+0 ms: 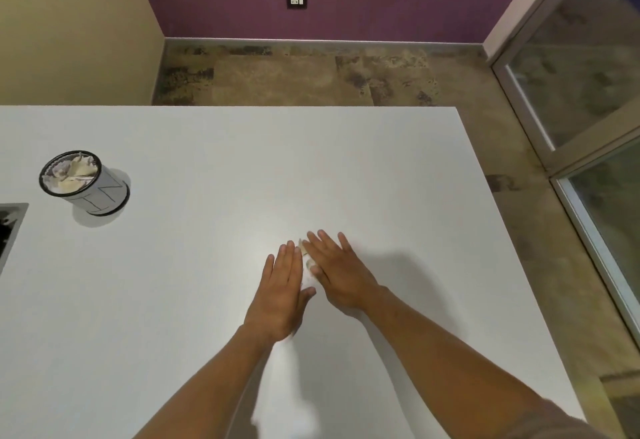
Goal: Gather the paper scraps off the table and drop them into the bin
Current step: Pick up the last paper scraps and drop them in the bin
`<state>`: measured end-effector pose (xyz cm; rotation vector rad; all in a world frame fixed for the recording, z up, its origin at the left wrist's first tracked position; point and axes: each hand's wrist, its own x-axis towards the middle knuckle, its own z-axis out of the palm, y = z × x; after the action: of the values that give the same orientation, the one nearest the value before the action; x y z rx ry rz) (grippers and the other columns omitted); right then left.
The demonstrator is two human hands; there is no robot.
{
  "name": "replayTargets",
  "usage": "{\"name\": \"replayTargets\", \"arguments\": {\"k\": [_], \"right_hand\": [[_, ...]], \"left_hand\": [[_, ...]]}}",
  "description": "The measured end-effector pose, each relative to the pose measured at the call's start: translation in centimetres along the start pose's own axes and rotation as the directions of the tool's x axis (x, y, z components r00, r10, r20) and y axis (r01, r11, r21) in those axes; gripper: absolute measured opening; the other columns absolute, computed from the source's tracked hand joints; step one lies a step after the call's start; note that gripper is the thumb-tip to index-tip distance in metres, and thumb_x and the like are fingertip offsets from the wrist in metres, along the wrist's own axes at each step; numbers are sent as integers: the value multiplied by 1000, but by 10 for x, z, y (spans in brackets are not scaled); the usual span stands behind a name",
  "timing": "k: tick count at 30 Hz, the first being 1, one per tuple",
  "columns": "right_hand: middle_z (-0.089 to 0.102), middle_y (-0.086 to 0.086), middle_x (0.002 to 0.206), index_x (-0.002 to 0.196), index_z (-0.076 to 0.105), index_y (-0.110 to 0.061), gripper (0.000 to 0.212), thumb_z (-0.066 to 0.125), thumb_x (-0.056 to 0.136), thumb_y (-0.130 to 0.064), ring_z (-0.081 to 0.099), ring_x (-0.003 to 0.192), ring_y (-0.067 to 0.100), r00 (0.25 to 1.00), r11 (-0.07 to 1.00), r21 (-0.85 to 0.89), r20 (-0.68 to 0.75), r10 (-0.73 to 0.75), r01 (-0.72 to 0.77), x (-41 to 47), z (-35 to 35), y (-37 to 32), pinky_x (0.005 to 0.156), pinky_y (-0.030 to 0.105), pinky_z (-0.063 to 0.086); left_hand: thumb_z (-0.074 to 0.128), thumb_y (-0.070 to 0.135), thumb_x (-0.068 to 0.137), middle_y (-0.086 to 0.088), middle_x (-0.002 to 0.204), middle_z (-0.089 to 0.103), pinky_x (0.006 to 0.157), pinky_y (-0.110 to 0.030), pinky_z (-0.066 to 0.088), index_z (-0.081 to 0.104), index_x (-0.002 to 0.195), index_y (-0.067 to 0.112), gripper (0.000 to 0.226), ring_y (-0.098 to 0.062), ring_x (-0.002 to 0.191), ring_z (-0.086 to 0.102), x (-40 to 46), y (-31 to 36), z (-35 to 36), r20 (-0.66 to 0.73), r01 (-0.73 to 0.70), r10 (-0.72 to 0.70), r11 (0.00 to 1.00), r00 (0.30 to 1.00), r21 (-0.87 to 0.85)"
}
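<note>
- paper scraps (307, 270): small pale pile on the white bench (207, 161), wedged between both hands, mostly hidden
- left hand (282, 291): flat, fingers straight and together, edge against the pile
- right hand (337, 270): flat, fingers slightly spread, partly over the pile
- bin (85, 182): well apart, far left on bench, upright, full of crumpled paper

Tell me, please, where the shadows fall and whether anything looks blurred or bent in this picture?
Head view: the right hand casts a soft shadow to its right on the table; the bin casts a faint one beside its base; the left hand looks slightly motion-blurred at its lower edge; the wide lens slants the door frame at right.
</note>
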<state>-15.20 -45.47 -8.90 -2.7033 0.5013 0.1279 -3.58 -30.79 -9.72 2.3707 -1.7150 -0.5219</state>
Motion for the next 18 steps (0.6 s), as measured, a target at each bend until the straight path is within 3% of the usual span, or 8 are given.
{"name": "replayTargets", "arguments": {"k": [3, 7, 10, 13, 16, 18], "right_hand": [[14, -4, 163, 155, 18, -18, 50, 25, 107, -31, 0, 150, 10, 994, 994, 19, 2, -110, 110, -27, 7, 2, 122, 37, -1], [16, -4, 162, 153, 22, -14, 50, 26, 106, -30, 2, 150, 9, 990, 990, 34, 13, -138, 137, -59, 15, -3, 122, 34, -1], [13, -8, 162, 154, 23, -16, 51, 19, 106, -36, 3, 149, 4, 993, 975, 192, 8, -115, 111, -79, 15, -14, 122, 29, -1], [13, -17, 160, 153, 25, -25, 52, 23, 105, -43, 8, 147, -1, 998, 905, 425, -35, 43, -24, -97, 8, -22, 121, 22, 3], [5, -12, 160, 154, 14, -20, 64, 19, 101, -55, 2, 149, 3, 941, 925, 294, -165, 297, -240, -112, 6, -18, 121, 25, -1], [-13, -6, 160, 153, -6, -17, 74, 8, 97, -63, -14, 148, 7, 911, 907, 165, -80, 405, -389, -123, 12, -17, 120, 29, -12]], "left_hand": [[23, 47, 102, -13, 160, 4, 122, -41, -1, 14, 153, 1, 69, -30, 150, 0, 0, 2, -4, -6, -87, 87, 996, 996, -20], [21, 45, 103, -7, 162, 3, 122, -37, -3, 9, 153, 6, 65, -22, 151, -3, -18, 6, 1, 30, -182, 185, 980, 982, -76], [20, 44, 105, 1, 163, -2, 122, -33, -4, 2, 153, 12, 61, -11, 151, -9, -37, 11, 5, 57, -195, 204, 971, 977, -136], [26, 41, 106, 12, 162, 0, 122, -26, -5, 6, 156, 18, 58, -5, 150, -5, -49, 18, 3, 43, -130, 149, 944, 988, -302], [37, 42, 103, 13, 161, -1, 121, -24, -9, 6, 156, 16, 66, -7, 150, -7, -64, 19, 2, -36, 9, -22, 944, 999, -330], [35, 50, 101, 6, 160, -13, 118, -24, -16, -10, 152, 15, 77, -11, 149, -18, -75, 22, 6, 11, 102, -103, 956, 995, -274]]}}
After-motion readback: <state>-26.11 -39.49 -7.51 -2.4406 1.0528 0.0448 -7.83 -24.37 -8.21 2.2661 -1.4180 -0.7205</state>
